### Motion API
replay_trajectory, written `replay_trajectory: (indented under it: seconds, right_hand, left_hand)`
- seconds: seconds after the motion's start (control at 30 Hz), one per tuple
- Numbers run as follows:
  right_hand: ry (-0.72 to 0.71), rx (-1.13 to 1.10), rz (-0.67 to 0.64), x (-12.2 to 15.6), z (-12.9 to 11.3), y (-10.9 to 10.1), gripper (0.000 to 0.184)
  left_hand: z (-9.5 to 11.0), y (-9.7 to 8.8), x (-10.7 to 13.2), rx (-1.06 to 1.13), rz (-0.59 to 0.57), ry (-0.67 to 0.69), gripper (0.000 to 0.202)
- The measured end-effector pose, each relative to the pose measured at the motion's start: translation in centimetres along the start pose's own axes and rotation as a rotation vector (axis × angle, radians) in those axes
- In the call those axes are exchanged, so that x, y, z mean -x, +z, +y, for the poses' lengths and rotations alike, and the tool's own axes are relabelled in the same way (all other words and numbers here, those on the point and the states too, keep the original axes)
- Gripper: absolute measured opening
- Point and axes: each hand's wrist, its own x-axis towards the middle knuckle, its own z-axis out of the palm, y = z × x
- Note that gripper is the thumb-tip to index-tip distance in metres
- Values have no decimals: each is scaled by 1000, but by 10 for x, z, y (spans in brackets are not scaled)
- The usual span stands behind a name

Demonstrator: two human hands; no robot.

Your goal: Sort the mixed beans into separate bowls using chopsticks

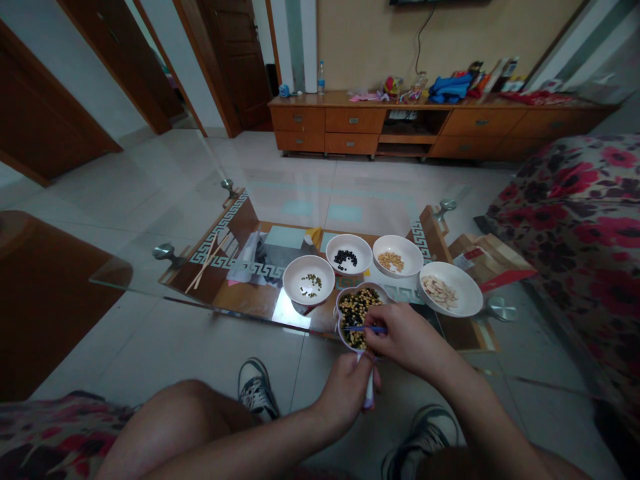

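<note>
A flower-shaped bowl [345, 303] of mixed dark and yellow beans sits at the near edge of a glass coffee table [150, 267]. My right hand [407, 340] is over the bowl, closed in a pinch on a thin blue tool [367, 329] that points left across the beans. My left hand [347, 390] is just below the bowl, fingers wrapped round a white handle [369, 393]. Behind stand white bowls: one with a few green beans [309, 280], one with black beans [349, 254], one with yellow beans [398, 256].
A wider white dish [450, 289] with pale slices is at the right. Chopsticks [207, 261] and papers lie on the shelf under the glass. A floral sofa [575, 220] is right, a wooden cabinet [430, 123] at the far wall. My knee and shoes are below.
</note>
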Motion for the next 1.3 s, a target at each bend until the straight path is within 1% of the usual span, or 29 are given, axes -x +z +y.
replay_trajectory:
  seconds: [0.43,1.03,1.3]
  right_hand:
    - [5,22,34,-2,2,1,13]
    - [5,64,26,-3,0,3,13]
    - [-34,53,22,-3,0,2,13]
  left_hand:
    - [0,-1,0,-5,-7,10,64]
    - [0,0,0,11,-22,18,67]
    - [0,0,-1,-6,-3,24,64]
